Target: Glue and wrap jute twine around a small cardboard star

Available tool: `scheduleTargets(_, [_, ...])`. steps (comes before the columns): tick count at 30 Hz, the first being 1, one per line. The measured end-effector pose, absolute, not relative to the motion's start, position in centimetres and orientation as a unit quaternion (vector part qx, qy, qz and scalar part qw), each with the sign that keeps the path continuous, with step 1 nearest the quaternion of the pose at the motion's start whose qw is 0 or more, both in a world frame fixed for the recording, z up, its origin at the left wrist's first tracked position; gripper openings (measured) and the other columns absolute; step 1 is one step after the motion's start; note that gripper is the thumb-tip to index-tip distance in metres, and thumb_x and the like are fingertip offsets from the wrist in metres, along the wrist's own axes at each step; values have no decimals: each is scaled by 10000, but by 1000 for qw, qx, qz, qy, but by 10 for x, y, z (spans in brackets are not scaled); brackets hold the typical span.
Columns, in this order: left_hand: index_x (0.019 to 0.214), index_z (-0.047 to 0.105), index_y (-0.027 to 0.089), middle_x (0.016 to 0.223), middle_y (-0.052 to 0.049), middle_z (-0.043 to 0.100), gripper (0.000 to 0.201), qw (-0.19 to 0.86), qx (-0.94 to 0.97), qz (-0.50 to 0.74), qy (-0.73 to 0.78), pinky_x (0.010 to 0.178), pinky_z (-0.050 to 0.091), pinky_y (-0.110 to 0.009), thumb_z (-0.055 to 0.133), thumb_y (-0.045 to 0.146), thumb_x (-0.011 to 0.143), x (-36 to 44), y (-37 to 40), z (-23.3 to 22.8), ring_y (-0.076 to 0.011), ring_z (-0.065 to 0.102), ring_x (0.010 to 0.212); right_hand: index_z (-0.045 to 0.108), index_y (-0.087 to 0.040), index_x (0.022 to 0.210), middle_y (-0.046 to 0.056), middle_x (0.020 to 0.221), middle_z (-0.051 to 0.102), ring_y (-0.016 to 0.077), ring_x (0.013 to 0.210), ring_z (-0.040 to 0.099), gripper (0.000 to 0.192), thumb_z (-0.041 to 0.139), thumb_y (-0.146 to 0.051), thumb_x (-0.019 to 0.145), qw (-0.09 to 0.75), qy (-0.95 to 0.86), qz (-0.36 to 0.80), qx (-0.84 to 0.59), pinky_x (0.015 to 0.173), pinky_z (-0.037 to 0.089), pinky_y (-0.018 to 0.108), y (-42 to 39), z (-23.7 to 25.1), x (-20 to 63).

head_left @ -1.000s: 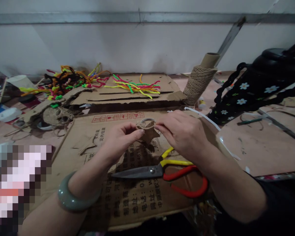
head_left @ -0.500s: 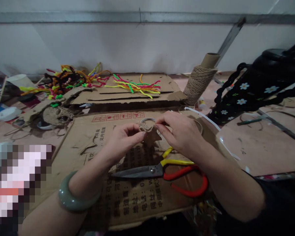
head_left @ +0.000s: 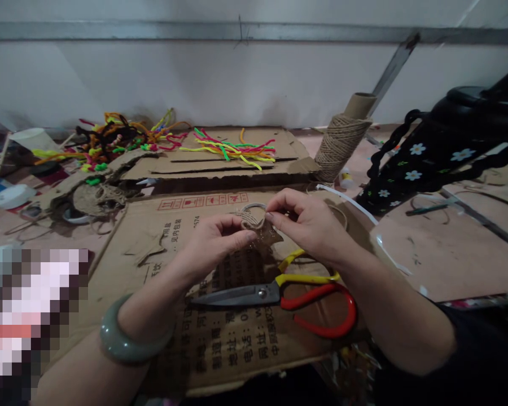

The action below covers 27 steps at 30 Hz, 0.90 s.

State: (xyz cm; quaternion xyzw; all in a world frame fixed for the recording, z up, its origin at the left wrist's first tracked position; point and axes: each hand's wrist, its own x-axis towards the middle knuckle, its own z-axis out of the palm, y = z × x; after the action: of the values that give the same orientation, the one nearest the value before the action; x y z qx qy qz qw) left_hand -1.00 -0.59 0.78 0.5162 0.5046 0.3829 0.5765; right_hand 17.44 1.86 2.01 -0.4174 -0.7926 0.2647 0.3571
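My left hand is closed, its thumb and fingers pinching a small twine-wrapped cardboard piece. Rows of jute twine curve along the upper part of that piece. The fingertips of my right hand pinch the twine at its right edge. Part of a white ring shows just behind the piece; whether they are joined I cannot tell. Below the hands, scissors with one yellow and one red handle lie on a flattened cardboard box, blades towards the left.
A twine spool leans at the back right, beside a black flowered bottle. Colourful pipe cleaners lie on a raised cardboard sheet. A tangled heap of colourful strands and a white lid are on the left.
My right fingertips have shifted slightly left along the twine, and the piece has tilted a little between my hands. The scissors and surroundings stay as they were.
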Motion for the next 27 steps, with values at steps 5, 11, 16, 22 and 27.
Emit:
scheduleTargets(5, [778, 706, 164, 731, -31, 670, 273, 581, 518, 374, 504, 644, 443, -262, 758, 381, 621, -12, -7, 7, -143, 572, 674, 599, -170, 760, -25, 670, 587, 74, 588, 471, 69, 531, -162, 756, 334, -800, 287, -409, 537, 344, 198, 18, 25, 175])
scheduleTargets(11, [749, 710, 170, 665, -7, 633, 213, 589, 531, 342, 504, 573, 400, -226, 751, 341, 628, -11, -8, 6, -105, 518, 593, 582, -164, 746, -28, 687, 588, 68, 605, 487, 66, 521, -141, 759, 296, -815, 317, -385, 566, 373, 193, 16, 24, 172])
scheduleTargets(16, [705, 701, 160, 611, 0, 598, 171, 587, 525, 336, 517, 535, 374, -226, 728, 299, 609, -10, -9, 8, -104, 485, 554, 580, -166, 751, -27, 693, 588, 72, 619, 495, 63, 523, -145, 769, 283, -817, 324, -385, 583, 378, 198, 15, 25, 172])
scheduleTargets(22, [689, 691, 170, 612, 4, 576, 137, 586, 542, 327, 506, 529, 350, -228, 682, 298, 641, -11, -9, 6, -107, 468, 562, 585, -171, 770, -26, 709, 597, 76, 633, 508, 66, 523, -150, 774, 277, -820, 326, -380, 597, 383, 203, 15, 24, 173])
scheduleTargets(27, [674, 682, 171, 579, 21, 534, 106, 584, 544, 324, 508, 510, 310, -222, 664, 270, 639, -11, -9, 6, -93, 416, 534, 590, -166, 775, -23, 711, 600, 79, 640, 515, 72, 521, -146, 777, 272, -824, 319, -380, 605, 385, 209, 15, 24, 172])
